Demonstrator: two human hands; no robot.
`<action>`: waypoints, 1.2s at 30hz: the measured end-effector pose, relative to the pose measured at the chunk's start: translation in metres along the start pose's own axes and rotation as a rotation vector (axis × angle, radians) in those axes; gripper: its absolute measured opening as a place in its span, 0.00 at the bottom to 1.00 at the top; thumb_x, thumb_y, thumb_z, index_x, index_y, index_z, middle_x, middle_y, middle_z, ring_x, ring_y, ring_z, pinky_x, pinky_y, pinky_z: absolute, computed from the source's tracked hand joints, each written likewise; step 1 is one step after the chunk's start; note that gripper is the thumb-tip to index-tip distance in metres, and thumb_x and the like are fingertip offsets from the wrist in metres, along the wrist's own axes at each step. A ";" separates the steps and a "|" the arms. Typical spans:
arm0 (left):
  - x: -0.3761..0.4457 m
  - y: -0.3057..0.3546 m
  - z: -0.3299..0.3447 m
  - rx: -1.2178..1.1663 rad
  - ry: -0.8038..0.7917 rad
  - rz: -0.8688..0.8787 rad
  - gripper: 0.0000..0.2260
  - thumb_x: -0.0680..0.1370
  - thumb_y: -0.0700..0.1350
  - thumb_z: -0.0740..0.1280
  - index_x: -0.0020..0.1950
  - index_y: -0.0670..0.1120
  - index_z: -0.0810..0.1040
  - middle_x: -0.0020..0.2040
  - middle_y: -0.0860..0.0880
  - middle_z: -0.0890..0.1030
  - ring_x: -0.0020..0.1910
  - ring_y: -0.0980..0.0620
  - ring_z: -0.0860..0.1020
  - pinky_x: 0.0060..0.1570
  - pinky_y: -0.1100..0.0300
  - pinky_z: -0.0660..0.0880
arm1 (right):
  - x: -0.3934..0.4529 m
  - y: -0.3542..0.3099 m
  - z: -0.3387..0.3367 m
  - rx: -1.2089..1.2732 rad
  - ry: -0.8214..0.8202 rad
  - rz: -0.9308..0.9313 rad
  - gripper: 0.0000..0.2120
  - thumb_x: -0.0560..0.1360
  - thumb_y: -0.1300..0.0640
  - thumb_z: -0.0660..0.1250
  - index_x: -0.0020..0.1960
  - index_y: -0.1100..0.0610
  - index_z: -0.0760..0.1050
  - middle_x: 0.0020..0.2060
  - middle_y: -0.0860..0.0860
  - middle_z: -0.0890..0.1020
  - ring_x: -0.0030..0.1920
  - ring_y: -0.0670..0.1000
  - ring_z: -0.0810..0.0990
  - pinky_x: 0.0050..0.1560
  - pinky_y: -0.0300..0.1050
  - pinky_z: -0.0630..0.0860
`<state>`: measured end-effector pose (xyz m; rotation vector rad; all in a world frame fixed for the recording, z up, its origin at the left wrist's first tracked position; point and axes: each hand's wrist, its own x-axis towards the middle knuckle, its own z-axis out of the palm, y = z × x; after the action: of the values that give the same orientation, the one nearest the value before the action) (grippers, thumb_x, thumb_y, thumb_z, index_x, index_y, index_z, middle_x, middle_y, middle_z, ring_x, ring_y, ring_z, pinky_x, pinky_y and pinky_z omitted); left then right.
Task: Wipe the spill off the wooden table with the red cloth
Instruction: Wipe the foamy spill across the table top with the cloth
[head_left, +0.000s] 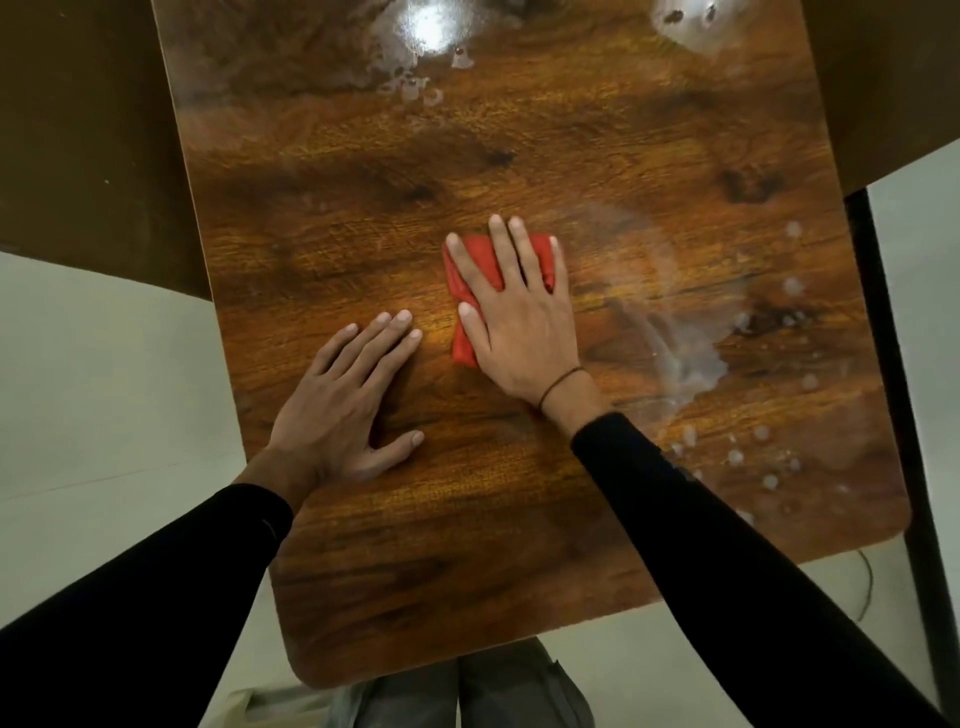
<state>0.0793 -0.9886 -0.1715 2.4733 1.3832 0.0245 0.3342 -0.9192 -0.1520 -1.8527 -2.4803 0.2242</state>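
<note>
A folded red cloth lies near the middle of the wooden table. My right hand presses flat on the cloth with fingers straight and spread. My left hand rests flat on the bare wood just left of the cloth. A whitish wet smear curves over the wood to the right of the cloth, with droplets scattered toward the right edge. More wet patches glisten at the far end.
The table's near edge is rounded, and my legs show below it. A dark post runs along the table's right side. Pale floor lies left and right; brown walls stand at the back.
</note>
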 end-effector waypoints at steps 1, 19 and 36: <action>0.000 0.000 0.000 0.001 0.000 0.001 0.49 0.80 0.76 0.59 0.92 0.48 0.51 0.92 0.46 0.50 0.91 0.47 0.48 0.89 0.46 0.44 | 0.012 0.004 -0.002 0.006 -0.001 0.006 0.34 0.90 0.41 0.54 0.94 0.45 0.52 0.92 0.60 0.54 0.92 0.62 0.51 0.89 0.71 0.49; 0.001 0.008 -0.007 -0.022 0.127 -0.376 0.46 0.80 0.73 0.58 0.91 0.47 0.57 0.91 0.41 0.53 0.91 0.41 0.51 0.89 0.39 0.46 | -0.112 -0.020 0.008 0.029 -0.103 0.045 0.39 0.85 0.45 0.58 0.94 0.44 0.50 0.93 0.57 0.48 0.93 0.60 0.48 0.89 0.69 0.43; 0.001 0.009 -0.010 -0.020 0.152 -0.375 0.45 0.81 0.72 0.59 0.91 0.49 0.55 0.92 0.43 0.51 0.91 0.42 0.50 0.89 0.42 0.44 | -0.013 0.016 -0.001 -0.036 -0.041 0.035 0.38 0.87 0.40 0.58 0.94 0.46 0.50 0.92 0.60 0.51 0.92 0.62 0.49 0.89 0.73 0.49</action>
<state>0.0859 -0.9899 -0.1596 2.1955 1.8790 0.1445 0.3532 -0.9267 -0.1528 -1.9265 -2.4960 0.2220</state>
